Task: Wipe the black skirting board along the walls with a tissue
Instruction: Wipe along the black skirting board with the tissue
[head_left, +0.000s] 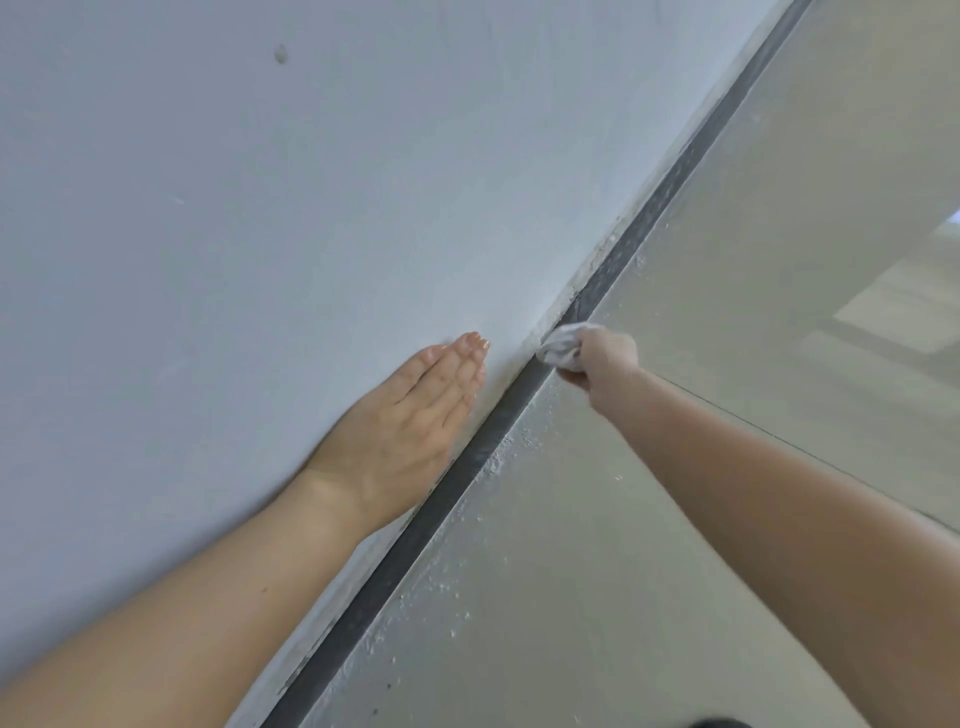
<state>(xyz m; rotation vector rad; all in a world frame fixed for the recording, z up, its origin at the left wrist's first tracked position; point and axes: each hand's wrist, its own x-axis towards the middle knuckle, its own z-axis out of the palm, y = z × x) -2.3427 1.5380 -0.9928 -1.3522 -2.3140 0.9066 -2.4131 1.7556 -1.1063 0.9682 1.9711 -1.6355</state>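
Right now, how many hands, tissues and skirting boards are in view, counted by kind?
Hands: 2, the left hand and the right hand
Crumpled tissue: 1
Black skirting board: 1
Total: 4

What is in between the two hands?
In the head view, the black skirting board runs between the left hand, flat on the wall, and the right hand gripping the tissue.

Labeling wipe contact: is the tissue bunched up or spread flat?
Bunched. The tissue is a crumpled wad gripped in the right hand, pressed against the black skirting board.
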